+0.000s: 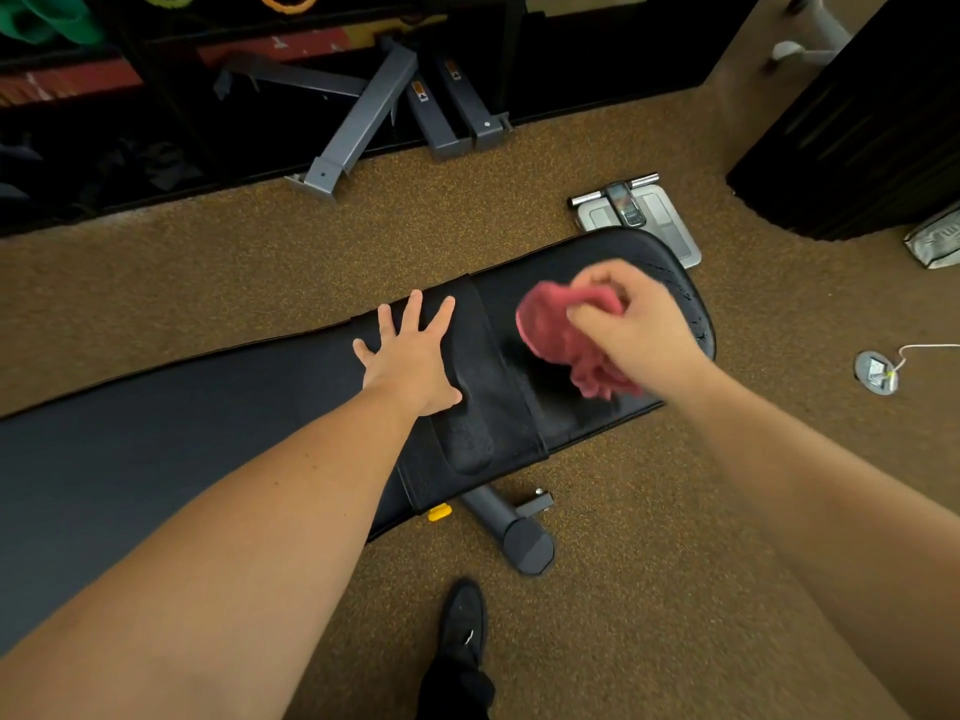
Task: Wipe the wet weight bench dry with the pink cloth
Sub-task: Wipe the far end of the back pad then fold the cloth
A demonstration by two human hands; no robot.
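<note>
Head view: left hand (410,356) laid flat, fingers spread, on black weight bench (234,407). Pink cloth (561,340) bunched, gripped by right hand (634,324), over bench's end pad. Body scale (649,215) seen on floor beyond right hand.

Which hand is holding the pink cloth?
The right hand. Its fingers are bunched around the pink cloth over the bench, while the left hand lies flat with fingers spread, holding nothing.
</note>
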